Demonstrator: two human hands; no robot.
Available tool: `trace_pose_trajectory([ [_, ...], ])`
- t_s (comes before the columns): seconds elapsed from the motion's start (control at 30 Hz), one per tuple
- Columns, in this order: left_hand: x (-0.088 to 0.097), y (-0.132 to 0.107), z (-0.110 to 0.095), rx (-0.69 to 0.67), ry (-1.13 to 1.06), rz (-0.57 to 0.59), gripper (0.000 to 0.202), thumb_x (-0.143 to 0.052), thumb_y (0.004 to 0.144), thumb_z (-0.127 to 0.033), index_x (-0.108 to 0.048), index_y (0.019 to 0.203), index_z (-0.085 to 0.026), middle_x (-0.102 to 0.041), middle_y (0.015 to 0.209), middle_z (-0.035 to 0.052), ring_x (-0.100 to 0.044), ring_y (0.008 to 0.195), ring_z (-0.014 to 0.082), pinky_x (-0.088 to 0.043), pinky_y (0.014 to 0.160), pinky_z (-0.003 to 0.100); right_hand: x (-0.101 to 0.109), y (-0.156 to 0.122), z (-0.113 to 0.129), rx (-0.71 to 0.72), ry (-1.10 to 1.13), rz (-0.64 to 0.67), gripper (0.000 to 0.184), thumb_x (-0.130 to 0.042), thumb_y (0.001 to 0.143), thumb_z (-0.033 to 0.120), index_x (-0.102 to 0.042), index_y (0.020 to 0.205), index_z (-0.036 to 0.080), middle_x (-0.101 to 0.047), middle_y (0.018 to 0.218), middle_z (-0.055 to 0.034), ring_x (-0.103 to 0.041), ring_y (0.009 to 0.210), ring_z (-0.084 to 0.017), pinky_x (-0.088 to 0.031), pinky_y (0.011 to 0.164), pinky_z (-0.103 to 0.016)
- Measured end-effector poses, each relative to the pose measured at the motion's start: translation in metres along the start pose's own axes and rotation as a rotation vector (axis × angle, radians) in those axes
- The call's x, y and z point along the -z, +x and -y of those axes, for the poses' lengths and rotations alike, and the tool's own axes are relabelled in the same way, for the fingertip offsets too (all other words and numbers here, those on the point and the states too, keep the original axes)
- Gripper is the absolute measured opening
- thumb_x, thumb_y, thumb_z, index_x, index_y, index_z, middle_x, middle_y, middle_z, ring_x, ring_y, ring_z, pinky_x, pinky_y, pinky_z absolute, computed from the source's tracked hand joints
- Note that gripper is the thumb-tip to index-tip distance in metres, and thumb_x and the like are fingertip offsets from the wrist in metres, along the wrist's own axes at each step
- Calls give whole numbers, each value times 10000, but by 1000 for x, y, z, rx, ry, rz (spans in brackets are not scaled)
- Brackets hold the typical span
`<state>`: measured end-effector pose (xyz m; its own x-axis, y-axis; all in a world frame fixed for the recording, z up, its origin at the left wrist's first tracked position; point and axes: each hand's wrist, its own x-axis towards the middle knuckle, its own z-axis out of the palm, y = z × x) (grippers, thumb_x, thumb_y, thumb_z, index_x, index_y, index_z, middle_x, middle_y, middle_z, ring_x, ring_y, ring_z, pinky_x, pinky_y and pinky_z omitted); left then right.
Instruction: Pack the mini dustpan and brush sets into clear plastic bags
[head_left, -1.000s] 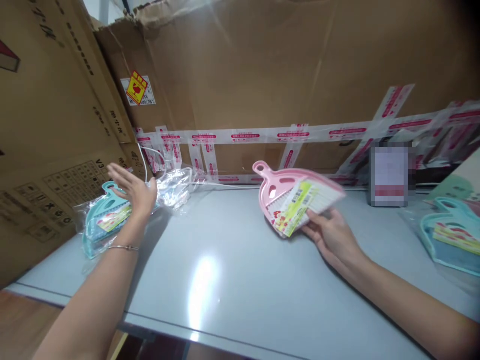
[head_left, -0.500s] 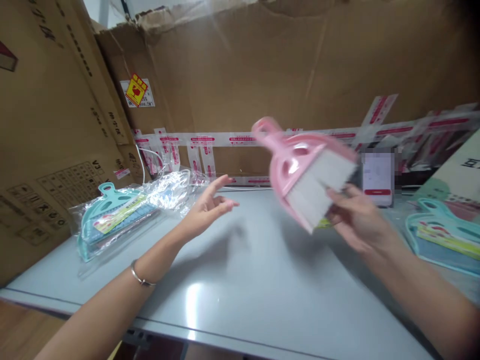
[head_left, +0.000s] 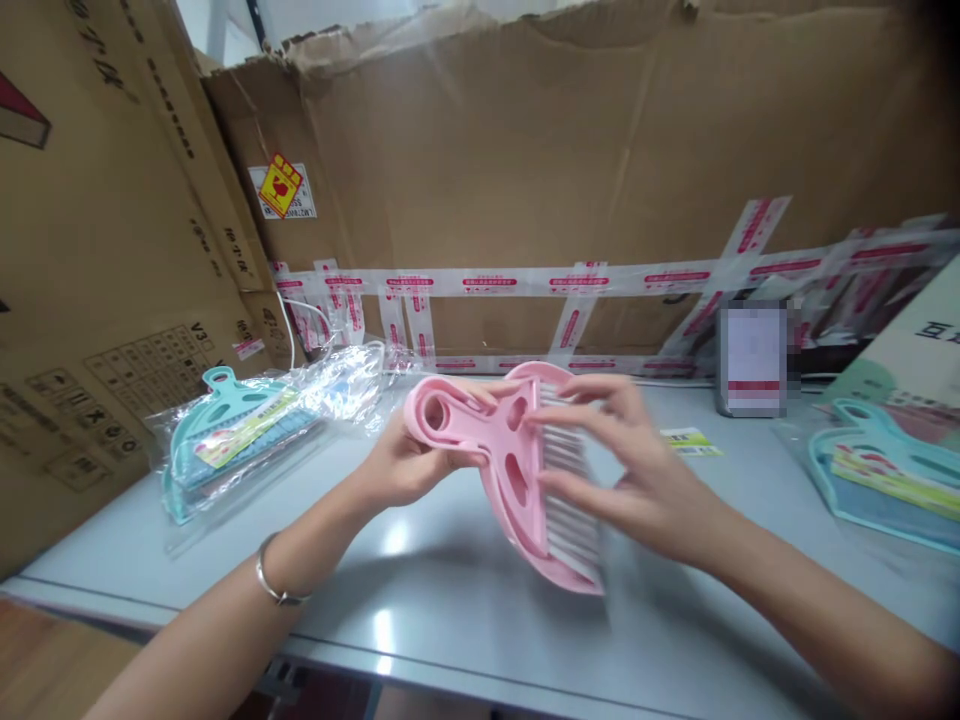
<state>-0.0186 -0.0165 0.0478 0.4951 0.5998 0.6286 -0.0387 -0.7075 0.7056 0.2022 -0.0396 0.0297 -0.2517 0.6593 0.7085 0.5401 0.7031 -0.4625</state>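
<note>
A pink mini dustpan with a white-bristled brush [head_left: 517, 470] is held above the grey table [head_left: 465, 610], its ringed handle pointing left. My left hand [head_left: 409, 462] grips it by the handle end. My right hand [head_left: 626, 480] holds the wide brush end, fingers curled over the bristles. A yellow-green label card [head_left: 686, 440] lies on the table behind my right hand.
A teal dustpan set in a clear bag [head_left: 247, 430] lies at the left. Another teal set [head_left: 885, 470] sits at the right edge. Taped cardboard boxes [head_left: 525, 180] wall the back and left. A small blurred box [head_left: 750, 358] stands at the back right.
My left hand swung from the bagged teal set over to the pink dustpan and took its handle. The dustpan turned and came lower and nearer. The label card dropped onto the table.
</note>
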Motion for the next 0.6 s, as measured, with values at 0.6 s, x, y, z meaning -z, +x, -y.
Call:
trace_pose_trajectory([
  [0.6, 43, -28, 36, -138, 1001, 23, 33, -515, 796, -173, -504, 770, -191, -592, 752, 8, -560, 667, 115, -432, 566, 215, -19, 33, -72, 146, -270, 481, 204, -454, 818, 179, -611, 692, 215, -597, 733, -12, -499, 616, -139, -366, 557, -249],
])
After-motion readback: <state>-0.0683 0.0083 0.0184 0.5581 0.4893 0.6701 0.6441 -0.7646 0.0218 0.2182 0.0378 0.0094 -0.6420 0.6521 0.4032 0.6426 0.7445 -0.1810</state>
